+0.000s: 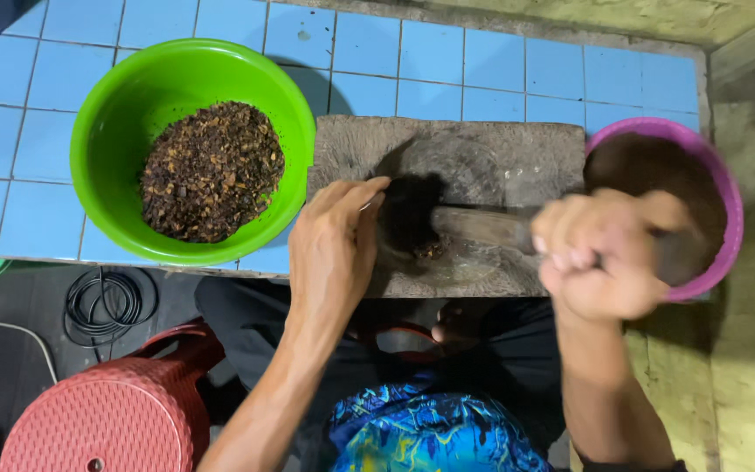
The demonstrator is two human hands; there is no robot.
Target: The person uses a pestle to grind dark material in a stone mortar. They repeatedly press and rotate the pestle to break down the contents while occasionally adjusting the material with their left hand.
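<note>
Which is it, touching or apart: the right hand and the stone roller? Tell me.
Touching. The head view shows the right hand closed in a fist around the stone roller, whose handle end disappears inside the fingers, though motion blurs the hand.

A red plastic stool (102,415) stands on the floor beside a coiled black cable (107,301).

Rough grey stone slab (482,157), glossy green plastic bowl (107,114), glossy blue tiled surface (482,61), woven-textured red plastic stool (98,419), matt coarse dark flakes (211,170).

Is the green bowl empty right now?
No, the green bowl on the blue tiled counter holds a heap of coarse dark brown bits.
</note>
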